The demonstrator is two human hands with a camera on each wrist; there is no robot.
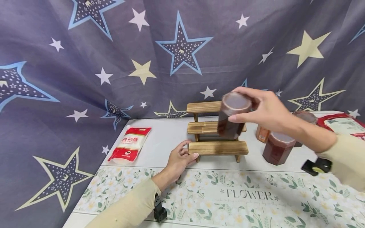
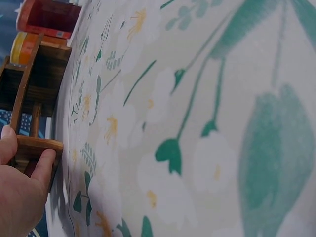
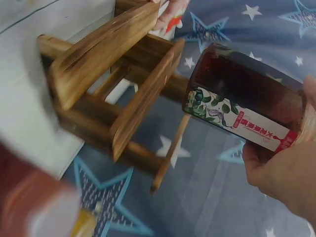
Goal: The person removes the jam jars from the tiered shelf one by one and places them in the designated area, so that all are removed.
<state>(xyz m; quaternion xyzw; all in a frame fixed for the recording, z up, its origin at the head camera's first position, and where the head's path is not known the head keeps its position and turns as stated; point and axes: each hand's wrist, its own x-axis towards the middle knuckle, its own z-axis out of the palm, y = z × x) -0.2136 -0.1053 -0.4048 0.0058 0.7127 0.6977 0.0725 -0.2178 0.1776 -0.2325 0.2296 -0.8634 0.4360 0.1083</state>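
A small three-step wooden rack (image 1: 218,148) stands on the table in the head view. My left hand (image 1: 178,161) holds the left end of its lowest step, the thumb (image 2: 7,143) on one side and a finger (image 2: 44,170) on the other in the left wrist view. Up in front of the upper steps, my right hand (image 1: 263,109) grips a jar of dark contents (image 1: 228,125) near its lid, thumb in front and fingers behind. Its floral label (image 3: 237,118) shows in the right wrist view, where the jar's base points toward the rack (image 3: 98,59).
Right of the rack stand a faceted jar with dark red contents (image 1: 278,150), a small orange container (image 1: 261,134) and another jar (image 1: 305,116) partly behind my right arm. A red-and-white package (image 1: 342,125) lies farther right. A sugar bag (image 1: 131,144) lies at left. A star-patterned curtain (image 1: 182,87) hangs behind.
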